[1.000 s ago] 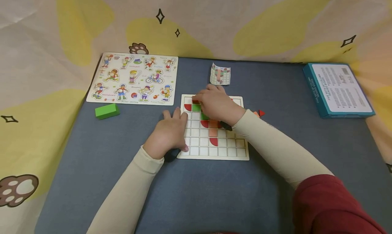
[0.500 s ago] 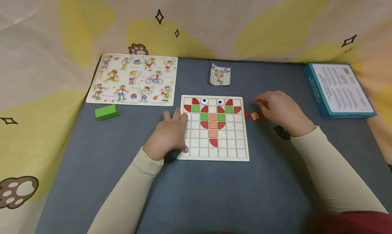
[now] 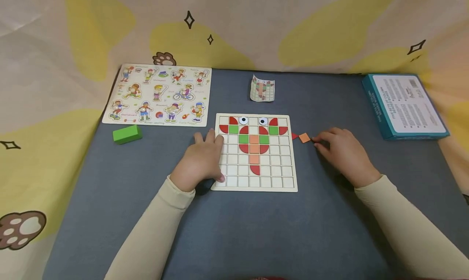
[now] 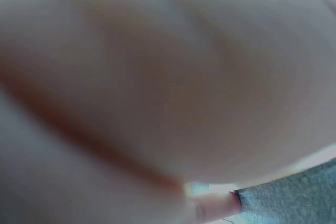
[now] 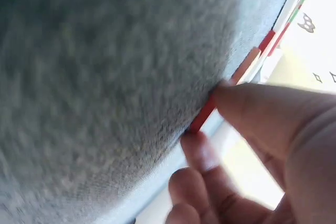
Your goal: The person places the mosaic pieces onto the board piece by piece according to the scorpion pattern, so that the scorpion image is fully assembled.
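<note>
My left hand (image 3: 199,160) rests along the left edge of a white grid board (image 3: 276,171), fingers extended, thumb near the bottom corner. Red, green and orange tiles and two googly-eye tiles form a figure on the board. To the right of it, my right hand (image 3: 346,156) pinches a small red tile (image 5: 203,116) between thumb and finger down at the cloth, as the right wrist view shows. Just left of those fingertips lies an orange square tile (image 3: 304,138), and another red tile (image 3: 294,136) is against the board's edge. Skin fills most of the left wrist view.
Behind the board stands a small curled pattern card (image 3: 262,88). A sports picture puzzle (image 3: 150,78) lies at the back left, with a green block (image 3: 127,134) in front of it. At the back right is a teal box (image 3: 414,109) with a white label.
My right hand has left the top of the board, moved right to the loose tiles and lowered there, now pinching a red one. The left hand has stayed in place.
</note>
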Tool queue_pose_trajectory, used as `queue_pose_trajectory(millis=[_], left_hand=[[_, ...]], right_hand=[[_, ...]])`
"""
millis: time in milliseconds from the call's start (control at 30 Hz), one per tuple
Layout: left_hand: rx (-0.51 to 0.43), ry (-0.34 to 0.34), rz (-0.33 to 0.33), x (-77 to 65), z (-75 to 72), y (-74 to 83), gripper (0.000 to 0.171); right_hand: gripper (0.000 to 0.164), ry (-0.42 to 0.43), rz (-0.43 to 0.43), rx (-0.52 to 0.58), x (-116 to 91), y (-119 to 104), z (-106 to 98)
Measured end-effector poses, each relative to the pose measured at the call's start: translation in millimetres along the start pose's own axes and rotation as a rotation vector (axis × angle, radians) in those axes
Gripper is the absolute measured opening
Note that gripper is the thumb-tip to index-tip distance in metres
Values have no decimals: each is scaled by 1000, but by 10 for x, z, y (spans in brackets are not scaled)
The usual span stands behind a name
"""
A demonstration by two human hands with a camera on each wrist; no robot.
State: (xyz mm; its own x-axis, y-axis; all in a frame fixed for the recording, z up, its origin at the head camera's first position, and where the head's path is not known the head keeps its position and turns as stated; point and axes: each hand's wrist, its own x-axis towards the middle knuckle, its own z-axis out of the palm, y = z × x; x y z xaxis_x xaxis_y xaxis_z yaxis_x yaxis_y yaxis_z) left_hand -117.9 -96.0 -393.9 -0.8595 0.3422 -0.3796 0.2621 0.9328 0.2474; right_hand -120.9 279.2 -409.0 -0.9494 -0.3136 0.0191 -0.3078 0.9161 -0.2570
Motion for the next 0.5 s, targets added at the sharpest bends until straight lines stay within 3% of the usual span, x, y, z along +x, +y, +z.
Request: queue_pose_trajectory(millis=[233,300,500], left_hand=[[6,-1,4,8,5,3,107],[7,0,4,10,8,1,107],[10,-2,-5,19,11,-4,107]], right_hand=[[15,36,14,80,-76,-195,-20],[16,31,-45,121,-109,-360,0],[19,12,-340,206,-238,-874,168]])
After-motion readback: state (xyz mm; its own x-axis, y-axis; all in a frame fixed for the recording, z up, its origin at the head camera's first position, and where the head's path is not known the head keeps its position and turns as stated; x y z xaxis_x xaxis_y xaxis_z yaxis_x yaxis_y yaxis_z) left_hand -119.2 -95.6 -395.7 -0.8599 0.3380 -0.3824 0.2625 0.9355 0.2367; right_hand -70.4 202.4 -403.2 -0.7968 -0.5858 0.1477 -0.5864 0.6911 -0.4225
